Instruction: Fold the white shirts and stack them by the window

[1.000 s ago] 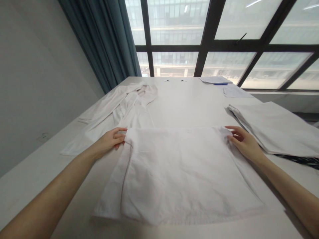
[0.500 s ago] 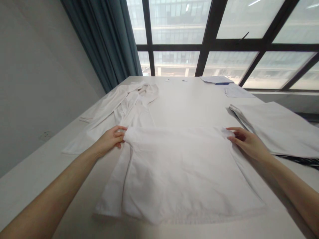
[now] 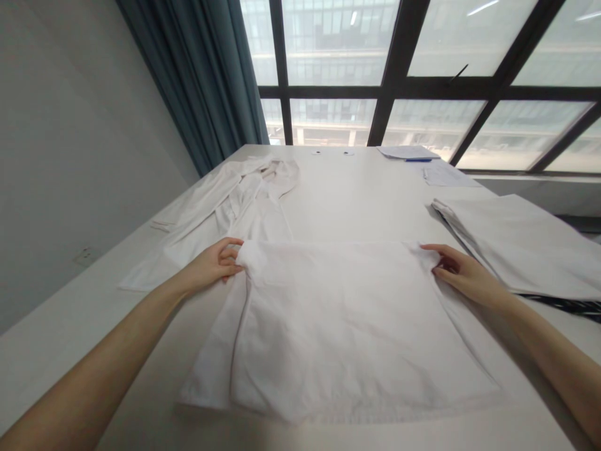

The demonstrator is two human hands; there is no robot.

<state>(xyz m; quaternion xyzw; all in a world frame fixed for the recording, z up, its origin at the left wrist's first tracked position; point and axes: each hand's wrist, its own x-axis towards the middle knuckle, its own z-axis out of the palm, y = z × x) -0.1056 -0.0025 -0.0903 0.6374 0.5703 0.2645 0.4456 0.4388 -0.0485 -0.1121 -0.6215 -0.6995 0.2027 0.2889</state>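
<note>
A folded white garment [image 3: 347,326] lies flat in front of me, its far edge straight and its near part spread with light creases. At its far left corner, my left hand [image 3: 213,266] has the fabric pinched between thumb and fingers. My right hand [image 3: 462,272] grips the far right corner the same way, with fingertips partly hidden by the cloth. Just beyond my left hand, a second white garment [image 3: 235,207] with long sleeves lies loosely spread.
A folded white cloth stack [image 3: 530,244] rests on the right, with something black and white beneath it. Papers [image 3: 408,151] and a blue pen [image 3: 417,160] are at the back of the white table [image 3: 357,194]. A blue curtain [image 3: 201,75] hangs at the left.
Both hands have shifted slightly inward along the garment's far edge. The right fingertips have moved a little left on the corner. The garment stays almost still.
</note>
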